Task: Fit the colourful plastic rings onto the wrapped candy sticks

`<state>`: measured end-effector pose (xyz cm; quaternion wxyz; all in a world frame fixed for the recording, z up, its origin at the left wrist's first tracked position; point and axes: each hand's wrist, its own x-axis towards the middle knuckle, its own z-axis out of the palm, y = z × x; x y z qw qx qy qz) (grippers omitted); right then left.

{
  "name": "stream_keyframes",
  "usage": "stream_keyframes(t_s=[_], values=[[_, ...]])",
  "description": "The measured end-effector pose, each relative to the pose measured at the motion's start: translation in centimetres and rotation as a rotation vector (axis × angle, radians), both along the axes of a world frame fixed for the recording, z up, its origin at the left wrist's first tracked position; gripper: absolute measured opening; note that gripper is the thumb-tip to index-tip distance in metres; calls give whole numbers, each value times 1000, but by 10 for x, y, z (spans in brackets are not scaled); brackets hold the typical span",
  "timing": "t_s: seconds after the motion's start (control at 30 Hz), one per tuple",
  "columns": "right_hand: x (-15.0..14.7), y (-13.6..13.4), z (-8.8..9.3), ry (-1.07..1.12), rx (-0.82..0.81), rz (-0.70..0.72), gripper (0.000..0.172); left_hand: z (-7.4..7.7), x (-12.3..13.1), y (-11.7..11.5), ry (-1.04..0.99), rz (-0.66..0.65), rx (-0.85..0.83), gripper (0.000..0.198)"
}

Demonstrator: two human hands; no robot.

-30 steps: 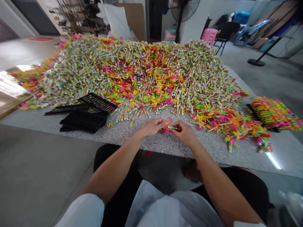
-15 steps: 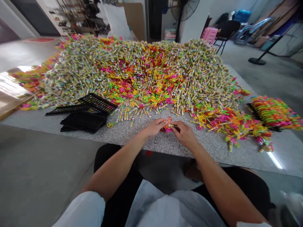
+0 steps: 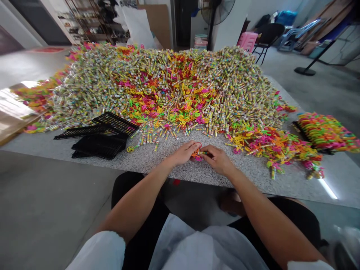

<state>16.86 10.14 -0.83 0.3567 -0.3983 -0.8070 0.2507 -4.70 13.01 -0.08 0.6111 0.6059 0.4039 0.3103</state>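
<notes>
Close to the table's front edge, my left hand is closed around orange and red loop-shaped plastic pieces. My right hand pinches a small labelled tube, whose end points at those pieces. Whether the tube and the pieces touch is too small to tell. A bit of pink plastic shows below, between the two hands. Ahead of them rises a big heap of similar tubes, with bright plastic pieces mixed through its middle.
Black slotted trays lie stacked at the left on the speckled table. Loose coloured pieces with tubes spread to the right. Beyond them is a tray packed with coloured pieces. A standing fan is behind the heap.
Both hands have shifted slightly down, toward the table's front edge. The red ring between them is now partly covered by my left fingers. The tube stays in my right hand.
</notes>
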Motion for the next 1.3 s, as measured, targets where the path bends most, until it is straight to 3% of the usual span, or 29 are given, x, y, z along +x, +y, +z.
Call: stream_keyframes(t_s=[0.17,0.33,0.47,0.6,0.63,0.7,0.77,0.83,0.93,0.97,1.03,1.13,1.2,1.3], values=[[-5,-6,1,-15,26,-2,18,-6,1,2,111,-94,93,46],[-5,-10,-3,-31,71,-50,20,-10,9,3,22,-111,8,46],[-6,-7,-4,-44,22,-112,20,-12,19,0,133,-3,177,44],[5,7,-2,-89,-164,-65,17,-15,17,3,317,110,291,46],[13,12,-1,-91,-198,-107,17,-15,12,6,363,146,307,44],[37,24,1,-19,-219,-337,21,-16,-2,18,451,252,373,37],[68,38,4,204,-199,-667,28,-15,-17,35,527,363,463,27],[96,51,6,544,-203,-907,36,-12,-29,56,594,471,520,20],[109,69,2,847,-327,-966,42,-6,-30,89,704,562,577,18],[103,73,-1,814,-378,-914,42,-4,-27,99,745,567,593,20],[79,81,-9,537,-404,-771,37,-1,-19,115,826,564,581,29],[31,89,-22,-25,-231,-600,25,0,-9,128,924,543,484,44],[5,93,-26,-194,-148,-578,19,-2,-9,130,945,527,467,44],[-14,97,-27,-387,-106,-611,27,-5,-20,128,894,551,497,37]])
